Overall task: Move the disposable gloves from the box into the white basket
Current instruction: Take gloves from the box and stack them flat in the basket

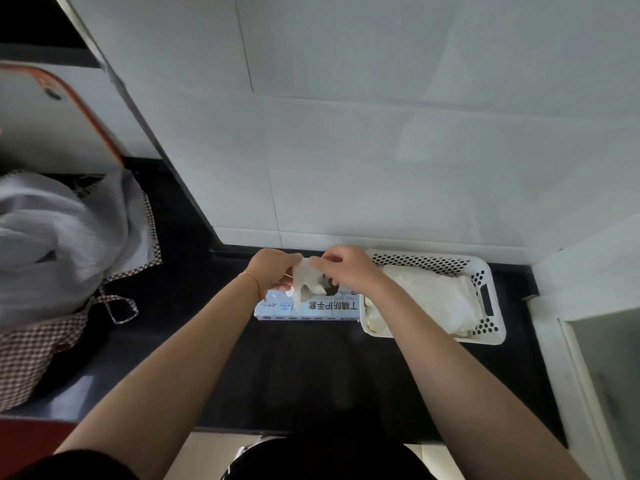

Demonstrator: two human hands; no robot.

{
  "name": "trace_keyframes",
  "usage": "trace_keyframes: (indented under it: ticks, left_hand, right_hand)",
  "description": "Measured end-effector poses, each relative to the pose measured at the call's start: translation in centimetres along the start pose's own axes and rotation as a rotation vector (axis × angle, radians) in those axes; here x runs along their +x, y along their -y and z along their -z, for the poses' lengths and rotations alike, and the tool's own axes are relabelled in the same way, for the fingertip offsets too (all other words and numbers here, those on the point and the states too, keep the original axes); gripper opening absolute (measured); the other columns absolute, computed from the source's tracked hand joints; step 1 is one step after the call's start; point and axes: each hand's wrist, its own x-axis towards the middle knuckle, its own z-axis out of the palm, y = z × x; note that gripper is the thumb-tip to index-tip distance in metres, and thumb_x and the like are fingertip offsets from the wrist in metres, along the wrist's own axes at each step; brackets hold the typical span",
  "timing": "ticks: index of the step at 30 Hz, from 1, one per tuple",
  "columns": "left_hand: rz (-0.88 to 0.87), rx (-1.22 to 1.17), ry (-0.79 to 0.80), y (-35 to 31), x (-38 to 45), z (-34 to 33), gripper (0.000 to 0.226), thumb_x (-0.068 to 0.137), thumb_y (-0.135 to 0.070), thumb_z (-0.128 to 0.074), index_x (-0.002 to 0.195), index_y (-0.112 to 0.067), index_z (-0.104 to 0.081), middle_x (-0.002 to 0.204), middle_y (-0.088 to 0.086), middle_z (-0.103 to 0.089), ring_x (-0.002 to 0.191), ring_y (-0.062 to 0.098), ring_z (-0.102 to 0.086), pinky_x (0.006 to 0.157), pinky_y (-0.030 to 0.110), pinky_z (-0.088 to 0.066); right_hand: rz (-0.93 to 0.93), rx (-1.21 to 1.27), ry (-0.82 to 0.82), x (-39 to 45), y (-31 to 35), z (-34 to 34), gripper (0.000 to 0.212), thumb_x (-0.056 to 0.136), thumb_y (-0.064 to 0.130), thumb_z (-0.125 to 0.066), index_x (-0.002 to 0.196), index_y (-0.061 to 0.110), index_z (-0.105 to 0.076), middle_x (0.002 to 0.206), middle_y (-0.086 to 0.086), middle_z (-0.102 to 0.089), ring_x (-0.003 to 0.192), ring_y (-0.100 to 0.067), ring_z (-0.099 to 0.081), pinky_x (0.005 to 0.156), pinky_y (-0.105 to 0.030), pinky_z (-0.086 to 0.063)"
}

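Note:
A light blue and white glove box (313, 308) lies on the black counter, against the left side of the white perforated basket (490, 271). Above the box's opening hangs a thin white disposable glove (304, 277). My left hand (272, 268) pinches its left upper edge and my right hand (346, 268) pinches its right upper edge. Its lower end still reaches the box's opening. Several white gloves (426, 299) lie piled inside the basket.
A checked fabric bag (45, 327) holding grey cloth stands on the counter at the left. A white tiled wall (381, 150) rises right behind the box and basket. A white frame with frosted glass (595, 358) borders the right side.

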Motion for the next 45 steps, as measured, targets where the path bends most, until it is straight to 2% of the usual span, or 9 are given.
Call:
trace_keyframes:
  ticks: [4,8,15,18,21,28,35,41,45]
  left_hand:
    - [0.083,-0.308,0.087,-1.5,-1.2,-0.6,0.023,0.098,-0.020,-0.057,0.080,-0.006,-0.065,0.067,0.005,-0.067,0.052,0.016,-0.063,0.052,0.028,-0.052]
    - [0.079,-0.409,0.127,-2.4,-1.9,-0.8,0.019,0.100,-0.014,-0.052,0.089,-0.002,-0.063,0.079,0.011,-0.070,0.068,0.022,-0.070,0.060,0.030,-0.059]
    - [-0.213,0.281,-0.186,-3.5,-2.3,-0.7,0.012,0.085,-0.012,-0.055,0.095,-0.014,-0.061,0.096,0.001,-0.066,0.085,0.018,-0.060,0.076,0.030,-0.047]
    - [-0.400,0.092,0.101,-4.4,-3.2,-0.6,0.034,0.080,-0.007,-0.051,0.110,-0.016,-0.064,0.109,-0.005,-0.065,0.102,0.013,-0.057,0.087,0.030,-0.045]
    - [-0.431,0.051,0.295,-4.9,-3.5,-0.3,0.024,0.080,-0.019,-0.062,0.103,-0.014,-0.068,0.097,0.002,-0.067,0.092,0.015,-0.059,0.084,0.031,-0.044]
    - [-0.432,-0.258,0.096,-5.2,-4.0,-0.2,0.008,0.093,-0.010,-0.063,0.087,-0.006,-0.067,0.083,0.009,-0.067,0.078,0.020,-0.064,0.080,0.030,-0.059]
    - [-0.498,0.019,0.127,-5.4,-5.1,-0.2,0.025,0.088,-0.004,-0.056,0.104,-0.014,-0.073,0.100,-0.003,-0.073,0.092,0.009,-0.065,0.084,0.021,-0.048]
    - [-0.609,0.179,-0.005,-5.9,-5.3,-2.6,0.028,0.084,-0.015,-0.068,0.067,-0.005,-0.049,0.060,0.000,-0.038,0.053,0.010,-0.030,0.053,0.022,-0.026]
    - [-0.540,0.172,0.008,-5.6,-5.3,-3.1,0.018,0.083,-0.002,-0.056,0.071,-0.015,-0.060,0.059,-0.007,-0.050,0.050,0.005,-0.040,0.053,0.017,-0.035]
  right_hand:
    - [0.010,-0.047,0.087,-0.9,1.2,-0.3,0.056,0.068,0.056,-0.080,0.103,0.022,-0.053,0.100,0.006,-0.060,0.088,-0.011,-0.059,0.067,-0.025,-0.046]
    - [0.066,-0.060,-0.062,-1.0,1.4,0.2,0.024,0.084,0.027,-0.072,0.098,0.018,-0.054,0.091,0.005,-0.057,0.081,-0.015,-0.056,0.061,-0.023,-0.044]
    - [0.073,-0.088,-0.098,-1.4,2.8,2.2,0.016,0.088,0.010,-0.053,0.091,0.021,-0.063,0.082,0.008,-0.056,0.072,-0.013,-0.055,0.066,-0.027,-0.047]
    - [0.077,0.003,-0.102,-1.9,3.9,2.9,0.015,0.086,0.012,-0.056,0.089,0.020,-0.068,0.078,0.006,-0.060,0.063,-0.012,-0.054,0.059,-0.027,-0.046]
    - [0.100,0.087,-0.185,-2.4,4.8,3.8,0.017,0.085,0.012,-0.059,0.092,0.020,-0.073,0.084,0.006,-0.065,0.070,-0.011,-0.059,0.060,-0.024,-0.047]
    - [0.024,0.294,-0.201,-3.0,4.2,5.4,0.018,0.086,0.015,-0.073,0.103,0.013,-0.067,0.089,-0.001,-0.069,0.075,-0.012,-0.065,0.078,-0.034,-0.056]
    - [0.068,0.158,-0.270,-4.4,5.7,6.0,0.007,0.090,0.021,-0.064,0.086,0.016,-0.067,0.068,0.006,-0.056,0.061,-0.008,-0.051,0.060,-0.021,-0.043]
    - [0.163,0.001,-0.271,-5.2,7.1,5.4,0.009,0.091,0.015,-0.051,0.089,0.012,-0.059,0.068,0.008,-0.047,0.059,-0.007,-0.041,0.056,-0.023,-0.032]
    - [0.118,0.099,-0.389,-5.1,6.5,5.8,0.016,0.094,0.012,-0.043,0.090,0.004,-0.056,0.074,0.002,-0.050,0.067,-0.014,-0.044,0.057,-0.028,-0.034]
